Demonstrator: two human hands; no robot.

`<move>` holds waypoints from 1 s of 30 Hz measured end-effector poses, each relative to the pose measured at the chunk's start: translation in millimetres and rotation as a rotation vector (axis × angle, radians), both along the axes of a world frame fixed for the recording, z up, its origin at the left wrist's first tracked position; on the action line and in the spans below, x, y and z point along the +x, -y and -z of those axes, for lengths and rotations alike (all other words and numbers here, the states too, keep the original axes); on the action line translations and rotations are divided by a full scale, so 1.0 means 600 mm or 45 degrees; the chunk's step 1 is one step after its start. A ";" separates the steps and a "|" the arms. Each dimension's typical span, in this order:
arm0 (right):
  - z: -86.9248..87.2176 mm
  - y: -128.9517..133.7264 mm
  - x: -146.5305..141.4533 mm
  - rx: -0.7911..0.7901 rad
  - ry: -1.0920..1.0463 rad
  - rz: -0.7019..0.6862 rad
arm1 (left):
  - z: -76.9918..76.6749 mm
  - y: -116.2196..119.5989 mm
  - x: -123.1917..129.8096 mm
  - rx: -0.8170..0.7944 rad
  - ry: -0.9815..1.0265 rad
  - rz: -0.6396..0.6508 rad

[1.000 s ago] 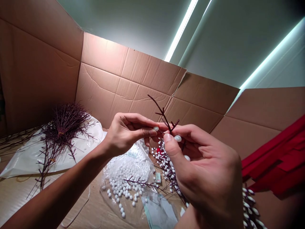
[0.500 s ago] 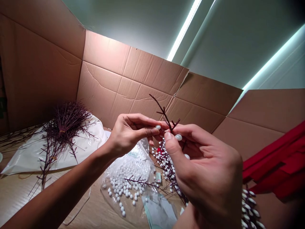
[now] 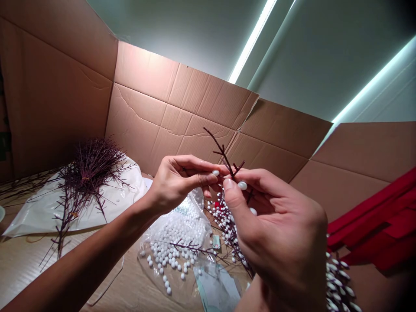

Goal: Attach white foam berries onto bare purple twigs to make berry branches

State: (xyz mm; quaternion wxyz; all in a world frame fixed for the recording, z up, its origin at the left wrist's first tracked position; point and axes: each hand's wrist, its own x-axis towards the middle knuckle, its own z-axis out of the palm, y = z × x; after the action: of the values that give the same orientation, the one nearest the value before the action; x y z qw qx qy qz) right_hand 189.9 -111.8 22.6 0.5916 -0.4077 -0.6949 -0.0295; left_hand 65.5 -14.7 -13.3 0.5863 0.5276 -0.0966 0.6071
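We have the dark twig (image 3: pixel 224 152) upright above the desk (image 3: pixel 136 281), its upper end bare, 2 white beads showing lower down beside our fingers. Our right hand (image 3: pixel 276 212) pinches it between thumb and forefinger. Our left hand (image 3: pixel 175 180) pinches 1 white bead (image 3: pixel 215 173) at its fingertips, just beside the twig. Below lies the clear bag (image 3: pixel 182 229) of white beads, with a loose sprig (image 3: pixel 191 248) across it. A bundle of bare twigs (image 3: pixel 89 167) rests on white plastic (image 3: pixel 29 219) to our left.
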 end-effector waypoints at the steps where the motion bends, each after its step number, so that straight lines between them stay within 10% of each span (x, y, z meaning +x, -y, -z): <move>1: 0.000 0.000 -0.001 -0.002 -0.002 0.002 | 0.000 0.000 0.000 0.008 0.005 0.009; 30: 0.001 -0.003 -0.010 0.038 0.040 0.079 | 0.004 -0.001 0.005 -0.049 0.004 -0.062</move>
State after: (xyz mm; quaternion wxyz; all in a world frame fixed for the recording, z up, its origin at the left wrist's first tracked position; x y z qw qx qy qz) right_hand 184.0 -109.9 22.1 0.5853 -0.4198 -0.6906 -0.0646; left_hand 68.7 -13.9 -15.6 0.5813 0.5174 -0.0730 0.6237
